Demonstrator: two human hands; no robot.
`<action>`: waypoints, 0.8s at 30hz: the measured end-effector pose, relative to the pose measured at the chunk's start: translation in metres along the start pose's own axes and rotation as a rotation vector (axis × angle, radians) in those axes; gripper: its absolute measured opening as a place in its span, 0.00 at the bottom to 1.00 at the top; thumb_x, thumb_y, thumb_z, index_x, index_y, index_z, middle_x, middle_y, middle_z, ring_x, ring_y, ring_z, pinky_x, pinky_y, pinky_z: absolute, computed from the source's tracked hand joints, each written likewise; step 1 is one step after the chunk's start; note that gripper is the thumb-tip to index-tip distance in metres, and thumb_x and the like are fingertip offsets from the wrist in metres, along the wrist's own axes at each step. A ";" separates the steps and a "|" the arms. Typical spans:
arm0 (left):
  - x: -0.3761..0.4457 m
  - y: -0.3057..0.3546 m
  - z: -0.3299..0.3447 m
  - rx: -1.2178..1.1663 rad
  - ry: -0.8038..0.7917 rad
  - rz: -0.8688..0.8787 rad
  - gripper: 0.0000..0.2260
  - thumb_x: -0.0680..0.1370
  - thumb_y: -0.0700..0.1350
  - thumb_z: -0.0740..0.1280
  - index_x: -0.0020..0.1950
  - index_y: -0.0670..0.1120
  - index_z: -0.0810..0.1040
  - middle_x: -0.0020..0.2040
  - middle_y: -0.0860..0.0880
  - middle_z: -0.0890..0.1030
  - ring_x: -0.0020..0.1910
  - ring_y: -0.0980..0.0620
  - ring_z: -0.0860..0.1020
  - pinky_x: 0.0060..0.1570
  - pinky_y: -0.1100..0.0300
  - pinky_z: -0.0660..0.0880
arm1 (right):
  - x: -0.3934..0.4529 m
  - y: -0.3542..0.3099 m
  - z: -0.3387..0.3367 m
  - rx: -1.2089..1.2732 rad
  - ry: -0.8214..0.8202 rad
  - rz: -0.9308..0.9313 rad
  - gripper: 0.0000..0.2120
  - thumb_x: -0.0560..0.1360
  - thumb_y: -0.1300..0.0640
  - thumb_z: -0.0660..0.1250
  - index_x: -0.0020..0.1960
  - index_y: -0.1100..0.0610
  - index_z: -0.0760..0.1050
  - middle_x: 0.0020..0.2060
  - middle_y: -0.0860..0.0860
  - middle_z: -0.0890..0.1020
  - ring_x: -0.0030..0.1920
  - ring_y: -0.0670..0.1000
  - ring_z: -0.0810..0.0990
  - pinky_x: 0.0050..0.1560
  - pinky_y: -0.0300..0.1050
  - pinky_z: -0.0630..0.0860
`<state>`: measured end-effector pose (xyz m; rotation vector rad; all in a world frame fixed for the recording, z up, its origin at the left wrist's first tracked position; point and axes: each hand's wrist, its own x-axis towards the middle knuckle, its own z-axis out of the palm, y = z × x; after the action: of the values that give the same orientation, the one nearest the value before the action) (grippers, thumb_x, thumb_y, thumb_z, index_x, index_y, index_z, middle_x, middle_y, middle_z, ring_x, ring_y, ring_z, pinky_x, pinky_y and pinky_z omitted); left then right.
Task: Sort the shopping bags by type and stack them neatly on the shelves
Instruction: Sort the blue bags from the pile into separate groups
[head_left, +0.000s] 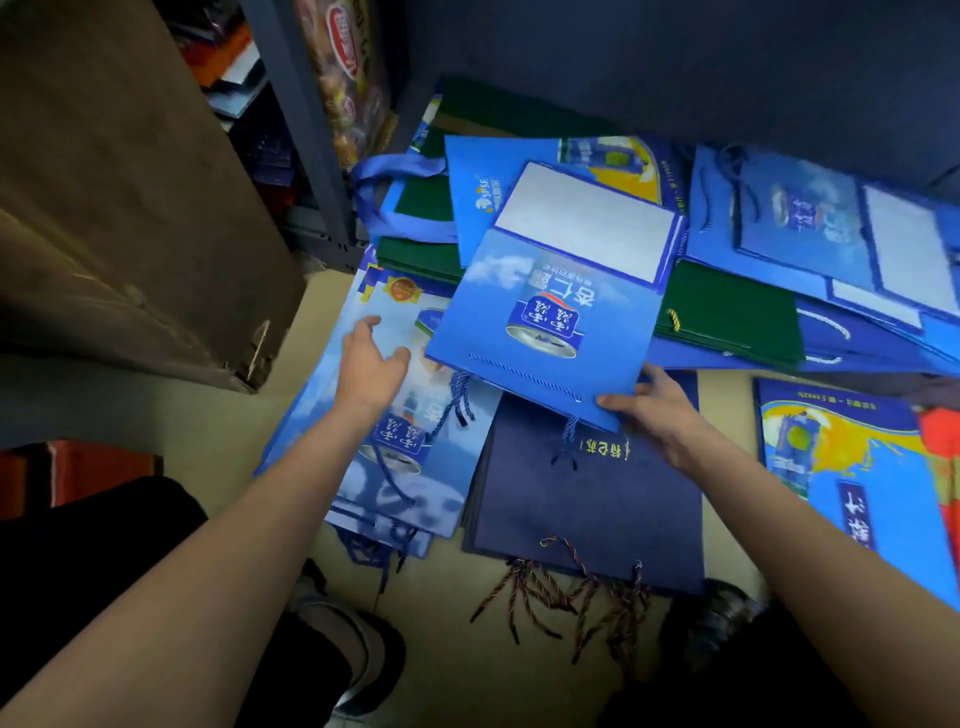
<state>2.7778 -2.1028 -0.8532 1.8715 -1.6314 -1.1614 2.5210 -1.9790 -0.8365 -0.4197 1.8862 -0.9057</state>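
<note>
right hand (657, 410) pinches blue can-print bag (550, 312), frame centre | left hand (371, 366) fingers spread, above bag pile (384, 441), lower left

- Brown cardboard sheet (119, 208), upper left, leaning tilted over the floor.
- Beige floor (218, 426), bare patch at left.
- Red box (78, 470), left edge, low.
- Snack packaging (340, 78) with red logo, behind the grey upright post (306, 130).

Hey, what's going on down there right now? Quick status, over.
Right hand pinches the blue can-print bag by its corner. Left hand open above the matching pile. Navy bags lie under the lifted one.
</note>
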 end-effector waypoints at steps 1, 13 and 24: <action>-0.004 -0.001 0.006 -0.016 -0.097 -0.060 0.23 0.78 0.40 0.63 0.72 0.42 0.62 0.70 0.42 0.65 0.67 0.42 0.68 0.64 0.55 0.64 | 0.006 0.001 -0.004 0.008 0.029 0.017 0.25 0.70 0.65 0.72 0.65 0.61 0.68 0.51 0.56 0.80 0.40 0.49 0.78 0.32 0.38 0.73; 0.012 0.041 -0.002 -0.015 -0.051 0.053 0.24 0.75 0.40 0.68 0.69 0.41 0.65 0.66 0.40 0.71 0.62 0.43 0.72 0.59 0.55 0.68 | 0.041 -0.083 0.033 0.050 0.166 -0.226 0.08 0.73 0.64 0.68 0.39 0.54 0.72 0.47 0.55 0.80 0.47 0.55 0.79 0.52 0.54 0.76; -0.030 0.104 0.001 -0.492 -0.648 -0.038 0.25 0.76 0.52 0.65 0.72 0.59 0.62 0.67 0.57 0.68 0.67 0.48 0.67 0.65 0.48 0.63 | -0.044 -0.095 0.021 -0.225 0.044 -0.738 0.19 0.69 0.60 0.66 0.59 0.55 0.71 0.51 0.48 0.74 0.29 0.41 0.74 0.35 0.36 0.70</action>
<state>2.7142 -2.0989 -0.7659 1.2822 -1.3973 -2.1115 2.5512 -2.0231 -0.7435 -1.2967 1.8952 -1.1716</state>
